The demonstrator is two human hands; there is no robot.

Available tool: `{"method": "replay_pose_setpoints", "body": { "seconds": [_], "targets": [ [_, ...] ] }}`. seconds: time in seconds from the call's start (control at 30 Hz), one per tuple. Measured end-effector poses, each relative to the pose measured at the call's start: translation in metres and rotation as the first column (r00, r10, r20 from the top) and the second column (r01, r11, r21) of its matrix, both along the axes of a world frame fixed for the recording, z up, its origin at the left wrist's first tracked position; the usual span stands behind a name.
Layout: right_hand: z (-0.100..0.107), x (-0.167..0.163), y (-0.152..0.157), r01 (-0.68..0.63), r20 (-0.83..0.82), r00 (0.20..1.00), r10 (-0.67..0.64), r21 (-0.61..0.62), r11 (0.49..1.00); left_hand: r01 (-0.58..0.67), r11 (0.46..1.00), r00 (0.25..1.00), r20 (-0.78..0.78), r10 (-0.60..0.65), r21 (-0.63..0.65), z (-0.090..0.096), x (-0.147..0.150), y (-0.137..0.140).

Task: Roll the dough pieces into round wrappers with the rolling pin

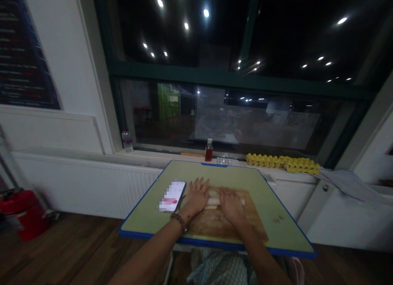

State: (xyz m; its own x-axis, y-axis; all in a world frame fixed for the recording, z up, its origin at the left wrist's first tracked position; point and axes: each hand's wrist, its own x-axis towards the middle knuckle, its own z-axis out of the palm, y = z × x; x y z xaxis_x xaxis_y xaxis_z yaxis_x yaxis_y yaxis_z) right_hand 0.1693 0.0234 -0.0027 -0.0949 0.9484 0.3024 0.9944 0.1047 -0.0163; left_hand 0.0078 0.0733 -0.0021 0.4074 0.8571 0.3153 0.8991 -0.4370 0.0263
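Note:
A pale rolling pin (214,201) lies crosswise on a wooden board (215,225), under both hands. My left hand (197,195) rests over the pin's left part, fingers stretched forward and spread. Over its right part, my right hand (230,201) curls its fingers, and the pin's end pokes out beyond it. Just below the pin, between the hands, shows a small edge of something pale and flat, perhaps dough (211,207). Light powdery patches mark the board. Left of my left hand is a phone (172,197) with its screen lit.
The board lies on a green table (285,231) with a blue rim. Behind it, a windowsill holds a bottle of red liquid (208,150), yellow egg trays (282,163) and a clear bottle (127,141). A red canister (23,213) stands on the floor at left.

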Motion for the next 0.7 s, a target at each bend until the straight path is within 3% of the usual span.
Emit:
{"method": "replay_pose_setpoints", "body": {
  "seconds": [0.17, 0.47, 0.7],
  "targets": [
    [0.007, -0.002, 0.010, 0.007, 0.021, 1.000, -0.007, -0.034, 0.999, -0.024, 0.998, 0.999, 0.021, 0.025, -0.057, 0.001, 0.003, 0.010],
    [-0.013, -0.001, -0.021, 0.013, 0.006, 1.000, -0.013, 0.042, 0.999, 0.119, 0.990, 0.991, 0.052, -0.123, 0.072, -0.012, -0.004, -0.020],
    [0.003, -0.006, 0.019, 0.032, 0.023, 0.999, -0.031, -0.049, 0.998, -0.017, 0.998, 0.999, 0.036, 0.019, -0.062, 0.001, 0.004, 0.007]
  ]
}}
